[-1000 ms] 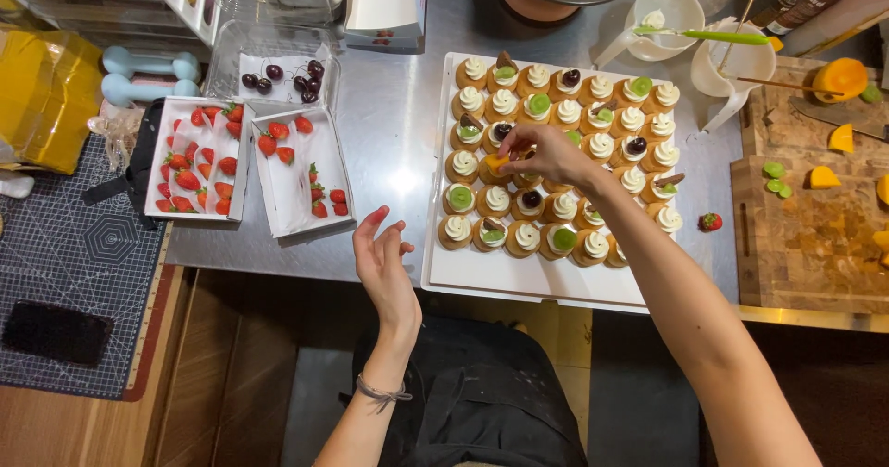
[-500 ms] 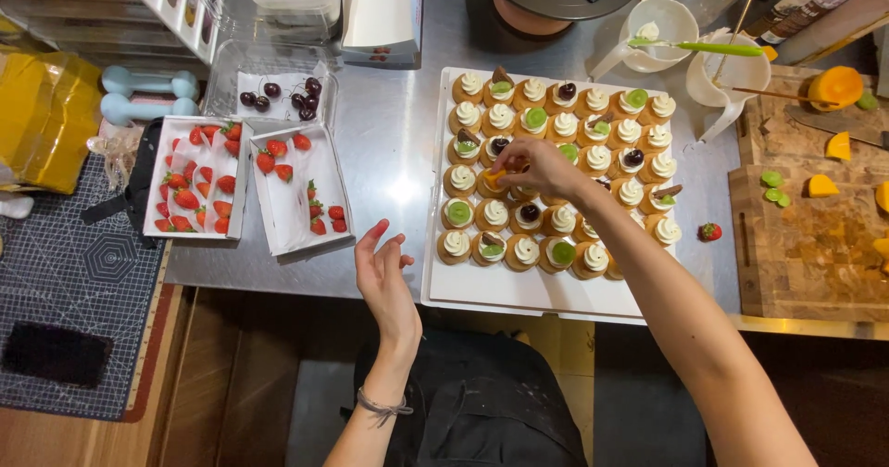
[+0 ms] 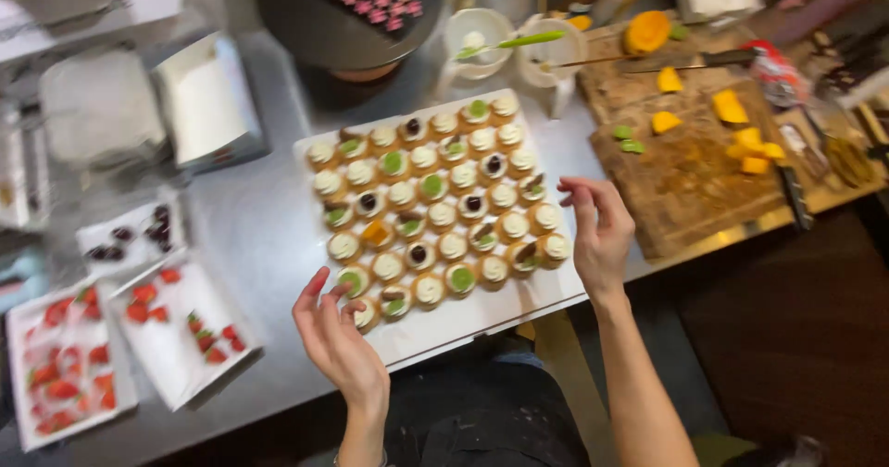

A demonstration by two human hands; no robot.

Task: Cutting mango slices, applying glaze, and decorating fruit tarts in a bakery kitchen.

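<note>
Many small round tarts [image 3: 435, 217] with white cream sit in rows on a white tray [image 3: 482, 314], mid-frame.

Both hands raised, empty, fingers loosely curled: left [image 3: 338, 337], right [image 3: 600, 234].

Your whole view is motion-blurred. Your left hand [image 3: 335, 333] covers part of the nearest tartlets [image 3: 366, 313] on the tray [image 3: 482, 314]. The strawberry tray [image 3: 56, 374] runs off the left edge. The dark stand [image 3: 343, 23] is cut by the top edge, its pink pieces too small to tell.
</note>
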